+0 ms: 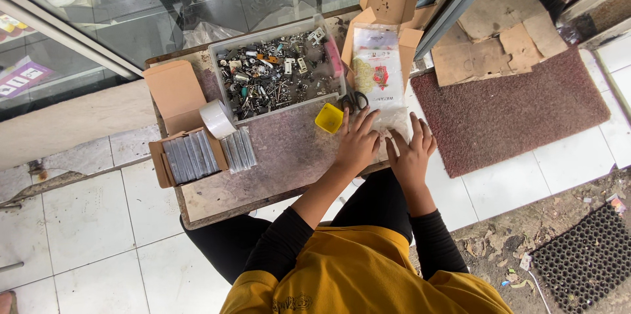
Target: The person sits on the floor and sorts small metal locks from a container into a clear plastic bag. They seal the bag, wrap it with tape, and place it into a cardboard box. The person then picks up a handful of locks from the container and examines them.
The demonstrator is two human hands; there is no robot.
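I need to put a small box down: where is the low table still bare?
Bare: the table front, between the small cardboard box of packets and the left hand. Crowded: the back, with the parts tray, tape roll, yellow cup, scissors.

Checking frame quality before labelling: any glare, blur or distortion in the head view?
Head view: soft daylight, faint shadows; reflections on the glass panes veil what lies behind; wide-angle bending at the edges; both hands and the parts tray sharp, though small parts are too fine to tell.

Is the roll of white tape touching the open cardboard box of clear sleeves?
Touching. The head view shows the roll of white tape overlapping the upper right edge of the cardboard box, with no tabletop visible between them.
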